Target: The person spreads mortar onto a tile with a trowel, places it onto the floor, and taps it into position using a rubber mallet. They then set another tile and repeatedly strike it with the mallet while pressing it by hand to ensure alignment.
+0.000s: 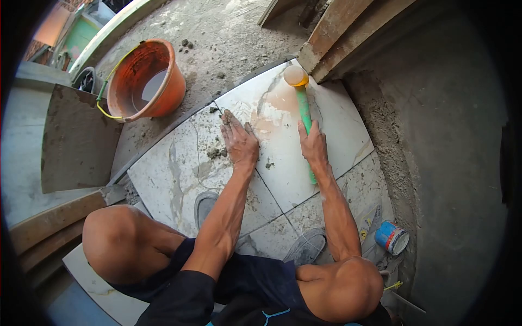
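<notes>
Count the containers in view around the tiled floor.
2: an orange bucket at upper left, holding water, and a small blue can on its side at lower right. Others may be hidden outside the view.

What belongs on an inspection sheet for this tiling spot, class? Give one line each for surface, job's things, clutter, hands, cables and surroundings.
Surface: white marble-look floor tiles, smeared with grey.
Job's things: green-handled mallet with a pale round head.
Clutter: grey mortar lumps on the tile; small blue tin can at the tiles' edge.
Hands: left hand flat and open on the tile; right hand closed on the mallet handle.
Cables: nothing seen.
Surroundings: orange plastic bucket holding water; wooden planks; rough concrete floor.
</notes>
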Available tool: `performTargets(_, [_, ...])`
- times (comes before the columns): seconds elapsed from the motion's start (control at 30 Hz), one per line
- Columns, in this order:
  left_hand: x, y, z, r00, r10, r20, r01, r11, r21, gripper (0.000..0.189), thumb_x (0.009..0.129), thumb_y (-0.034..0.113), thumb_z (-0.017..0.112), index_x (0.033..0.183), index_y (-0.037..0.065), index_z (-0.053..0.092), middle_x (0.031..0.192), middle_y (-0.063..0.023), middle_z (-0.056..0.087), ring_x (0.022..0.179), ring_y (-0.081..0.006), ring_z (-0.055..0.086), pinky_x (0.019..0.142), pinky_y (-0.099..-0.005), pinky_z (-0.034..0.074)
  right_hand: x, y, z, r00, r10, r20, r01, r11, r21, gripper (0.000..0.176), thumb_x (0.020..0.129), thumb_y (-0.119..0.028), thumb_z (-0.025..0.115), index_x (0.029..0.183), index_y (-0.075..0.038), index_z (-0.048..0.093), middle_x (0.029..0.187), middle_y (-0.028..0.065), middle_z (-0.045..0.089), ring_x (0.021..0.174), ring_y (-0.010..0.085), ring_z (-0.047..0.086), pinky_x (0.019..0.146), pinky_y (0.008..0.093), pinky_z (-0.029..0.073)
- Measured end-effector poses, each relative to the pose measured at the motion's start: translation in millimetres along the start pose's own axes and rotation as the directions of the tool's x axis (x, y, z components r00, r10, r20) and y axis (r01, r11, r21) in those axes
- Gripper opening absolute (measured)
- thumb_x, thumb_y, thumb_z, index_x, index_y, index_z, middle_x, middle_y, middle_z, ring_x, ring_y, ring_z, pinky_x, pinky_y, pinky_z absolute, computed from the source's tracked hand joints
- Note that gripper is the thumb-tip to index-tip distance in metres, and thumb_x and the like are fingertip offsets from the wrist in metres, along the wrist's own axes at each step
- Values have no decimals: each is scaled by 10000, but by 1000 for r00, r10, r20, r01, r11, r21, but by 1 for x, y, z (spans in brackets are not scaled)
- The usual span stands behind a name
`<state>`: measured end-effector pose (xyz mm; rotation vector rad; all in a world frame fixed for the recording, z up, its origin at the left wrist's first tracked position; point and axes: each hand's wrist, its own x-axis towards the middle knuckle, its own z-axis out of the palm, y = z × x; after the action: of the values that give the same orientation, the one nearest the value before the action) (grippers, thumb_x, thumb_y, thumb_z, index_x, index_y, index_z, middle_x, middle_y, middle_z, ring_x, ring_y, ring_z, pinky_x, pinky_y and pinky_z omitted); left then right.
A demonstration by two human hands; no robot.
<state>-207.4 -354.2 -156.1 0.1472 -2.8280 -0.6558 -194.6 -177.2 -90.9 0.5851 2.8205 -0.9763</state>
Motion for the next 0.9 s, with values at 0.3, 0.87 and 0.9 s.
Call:
performTargets(0.3, [3,-1,-1,1000,-1,-9,1,1000,-10,611,901,206,451,1367,-115,220,1446,-240,257,1326,-374,291,1091,-442,243,-2,-18,-11,991,-87,105,100,987,-122,371,928,-383,475,939,-14,436,669,263,593,664,457,595,555,507,459])
performTargets(0.87, [-1,-3,-3,999,16,40,-16,1000,24,634,905,206,428,1379,-126,167,1464,-231,219,1355,-347,241,1111,-434,194,-11,-36,9,973,-116,199,138,986,-99,367,907,-379,500,938,-15,465,671,284,577,711,482,581,608,511,448])
performTargets(0.9, [-1,-4,-1,999,15,36,-16,1000,25,634,905,206,428,1379,-126,167,1464,-231,219,1355,-347,241,1111,-434,194,-16,-39,5,972,-141,188,145,989,-12,365,906,-374,503,944,-13,465,676,288,578,716,486,578,609,512,447])
